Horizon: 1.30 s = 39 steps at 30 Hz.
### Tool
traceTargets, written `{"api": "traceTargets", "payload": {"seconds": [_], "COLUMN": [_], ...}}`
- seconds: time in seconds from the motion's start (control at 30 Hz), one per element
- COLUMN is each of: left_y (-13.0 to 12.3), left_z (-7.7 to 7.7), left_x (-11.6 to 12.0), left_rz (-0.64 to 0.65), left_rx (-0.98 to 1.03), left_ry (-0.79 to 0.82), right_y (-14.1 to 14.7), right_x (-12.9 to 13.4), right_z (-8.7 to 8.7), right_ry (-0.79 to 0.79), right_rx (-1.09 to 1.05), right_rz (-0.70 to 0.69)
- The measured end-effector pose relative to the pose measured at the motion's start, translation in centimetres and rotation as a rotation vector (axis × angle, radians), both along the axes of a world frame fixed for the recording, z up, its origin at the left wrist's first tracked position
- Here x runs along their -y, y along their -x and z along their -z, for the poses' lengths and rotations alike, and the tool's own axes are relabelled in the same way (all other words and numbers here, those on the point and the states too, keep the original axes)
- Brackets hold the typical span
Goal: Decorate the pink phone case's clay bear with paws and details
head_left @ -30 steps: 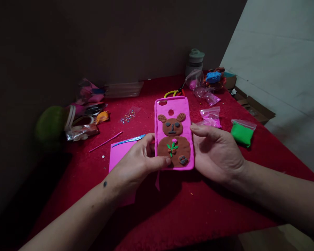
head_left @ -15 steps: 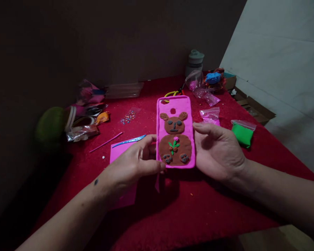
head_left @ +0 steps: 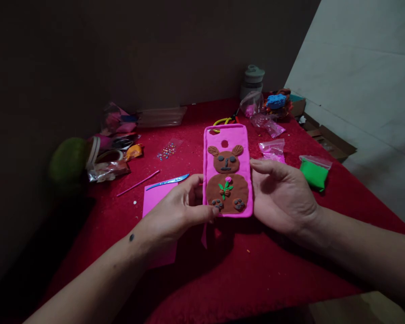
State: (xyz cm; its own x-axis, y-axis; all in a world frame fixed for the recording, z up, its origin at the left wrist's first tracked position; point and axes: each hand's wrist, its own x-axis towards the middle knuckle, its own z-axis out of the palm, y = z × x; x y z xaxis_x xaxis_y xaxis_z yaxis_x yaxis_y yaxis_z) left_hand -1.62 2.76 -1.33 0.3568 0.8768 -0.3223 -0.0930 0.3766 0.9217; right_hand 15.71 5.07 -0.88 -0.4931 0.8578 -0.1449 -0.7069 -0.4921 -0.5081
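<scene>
A pink phone case (head_left: 243, 155) stands tilted up between my two hands, bearing a brown clay bear with grey eyes and paws and a pink flower with green leaves. My left hand (head_left: 185, 202) grips the case's lower left corner, its thumb over the front near the bear's paw and its fingers behind. Along the right edge, my right hand (head_left: 280, 193) supports the case, palm turned up, thumb beside the edge; its other fingers are hidden behind the case.
On the red cloth (head_left: 273, 270) lie a pink sheet (head_left: 151, 198), a blue tool (head_left: 168, 182), a pink stick (head_left: 138, 183), small gems (head_left: 168, 152) and a green clay bag (head_left: 313, 173). Yellow-handled pliers (head_left: 222, 121) and a bottle (head_left: 253, 81) are farther back.
My left thumb has slid slightly right over the case's lower corner. The case and the whole view have shifted slightly; my right hand keeps its place beside the case.
</scene>
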Motion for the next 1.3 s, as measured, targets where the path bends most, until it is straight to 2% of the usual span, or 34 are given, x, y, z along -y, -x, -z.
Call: {"api": "traceTargets", "payload": {"seconds": [0.27,0.57,0.73,0.93,1.3], "left_y": [-0.3,0.0,0.7,1.4,1.2], "left_z": [0.2,-0.4,-0.4,0.2,0.8], "left_x": [-0.1,-0.1,-0.7,-1.4,-1.6], "left_rz": [0.0,0.011,-0.109,-0.222,-0.211], "left_rx": [0.039,0.057,0.083,0.228,0.33], "left_ry": [0.018,0.018,-0.05,0.014,0.047], "right_y": [0.1,0.1,0.1,0.0,0.0], "right_x": [0.0,-0.1,-0.1,0.0,0.0], "right_z": [-0.1,-0.2,0.0,0.2,0.8], "right_ry": [0.001,0.01,0.045,-0.001,0.041], "right_rx": [0.011,0.037,0.018,-0.011,0.031], "right_rz": [0.007,0.015,-0.014,-0.053,-0.05]}}
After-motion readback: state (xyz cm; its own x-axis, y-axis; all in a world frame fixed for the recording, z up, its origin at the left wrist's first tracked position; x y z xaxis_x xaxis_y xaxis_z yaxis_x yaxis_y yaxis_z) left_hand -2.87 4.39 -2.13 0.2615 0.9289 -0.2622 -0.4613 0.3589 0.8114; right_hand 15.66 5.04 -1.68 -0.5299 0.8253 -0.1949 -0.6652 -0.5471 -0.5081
